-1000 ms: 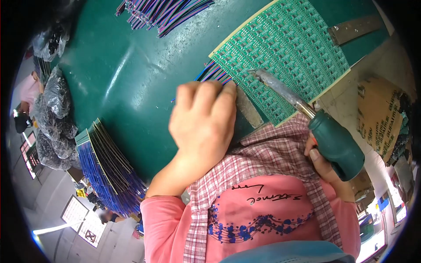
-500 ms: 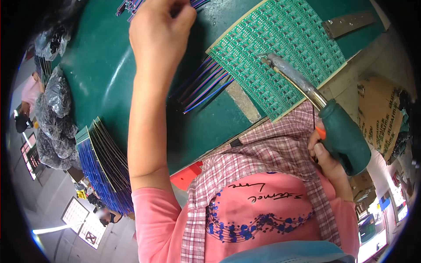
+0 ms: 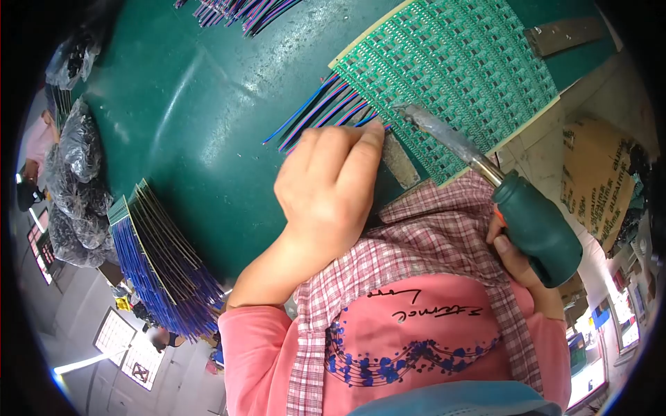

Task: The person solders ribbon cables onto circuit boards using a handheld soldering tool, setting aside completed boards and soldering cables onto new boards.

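My left hand [image 3: 331,177] is closed at the near left edge of a green circuit board panel [image 3: 451,76], with its fingertips pinched on a thin coloured wire [image 3: 387,127]. Several blue, red and black wires [image 3: 316,114] stick out from that edge, passing partly behind the hand. In my right hand [image 3: 517,260] is a soldering iron [image 3: 540,225] with a dark green handle and an orange trigger. Its tip points at the board's left part, near the wired edge; whether it touches cannot be told. Most fingers of the right hand are hidden behind the handle.
Loose wires [image 3: 243,12] lie at the table's far side. A wired board stack [image 3: 159,260] hangs at the left edge of the green table [image 3: 229,90]. Dark plastic bags [image 3: 80,187] are beyond it. Metal strips [image 3: 565,36] lie by the panel; a cardboard box [image 3: 600,177] stands right.
My left hand has come back from the far wires to the board's near left edge, closing on a wire there. The soldering iron has shifted slightly left and down.
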A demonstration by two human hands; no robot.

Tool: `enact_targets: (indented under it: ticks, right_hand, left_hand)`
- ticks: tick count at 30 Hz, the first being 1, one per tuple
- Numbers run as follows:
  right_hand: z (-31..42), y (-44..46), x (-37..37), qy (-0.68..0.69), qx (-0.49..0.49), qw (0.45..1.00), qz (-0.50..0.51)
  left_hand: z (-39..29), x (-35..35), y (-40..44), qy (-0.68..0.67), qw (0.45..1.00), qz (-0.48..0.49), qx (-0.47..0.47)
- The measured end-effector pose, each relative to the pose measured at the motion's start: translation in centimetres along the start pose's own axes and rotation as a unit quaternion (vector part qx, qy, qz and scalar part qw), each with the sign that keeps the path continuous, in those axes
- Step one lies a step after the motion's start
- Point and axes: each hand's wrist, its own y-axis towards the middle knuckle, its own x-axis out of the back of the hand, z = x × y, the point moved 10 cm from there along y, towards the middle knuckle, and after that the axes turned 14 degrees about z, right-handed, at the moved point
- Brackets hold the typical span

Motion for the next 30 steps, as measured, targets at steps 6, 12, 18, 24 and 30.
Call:
enact_targets:
  ticks: [6,12,18,24,30]
  right_hand:
    - [-0.1,0.7,0.4,-0.002,0.003,1.000,-0.013]
    - [0.8,1.1,0.6,-0.033,0.012,0.999,-0.005]
    - [0.8,1.4,0.3,-0.018,0.044,0.999,-0.007]
    - [1.3,0.8,0.3,-0.048,0.011,0.999,-0.002]
    - [0.5,1.0,0.4,-0.008,0.014,1.000,0.001]
  left_hand:
    - [-0.8,-1.1,-0.4,0.099,0.994,-0.041,-0.022]
    - [-0.3,-1.2,-0.4,0.088,0.996,-0.023,-0.003]
    - [-0.2,-1.2,-0.4,0.089,0.996,-0.016,0.005]
    - [-0.2,-1.1,-0.3,0.087,0.996,-0.017,0.005]
    - [-0.1,-1.1,-0.3,0.081,0.997,-0.011,0.007]
